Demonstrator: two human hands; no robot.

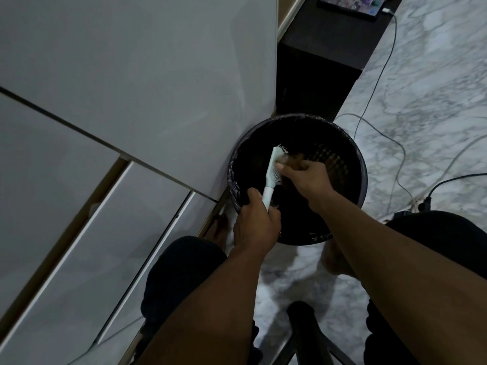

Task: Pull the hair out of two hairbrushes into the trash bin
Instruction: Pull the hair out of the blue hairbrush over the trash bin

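A pale green hairbrush (273, 167) hangs over the round black trash bin (353, 164), bristles facing right. My left hand (255, 225) grips its handle at the bin's near rim. Against the bristles, my right hand (303, 177) pinches a brownish tuft of hair (291, 160) on the brush head. The bin is lined with a dark bag, and its inside is too dark to see into. No second hairbrush shows.
White cabinet doors (131, 88) and drawers stand close on the left, touching the bin. A dark bench (321, 61) with a phone (350, 2) on a charging cable lies beyond. Cables and a plug (421, 204) trail on the marble floor at right. My knees flank the bin.
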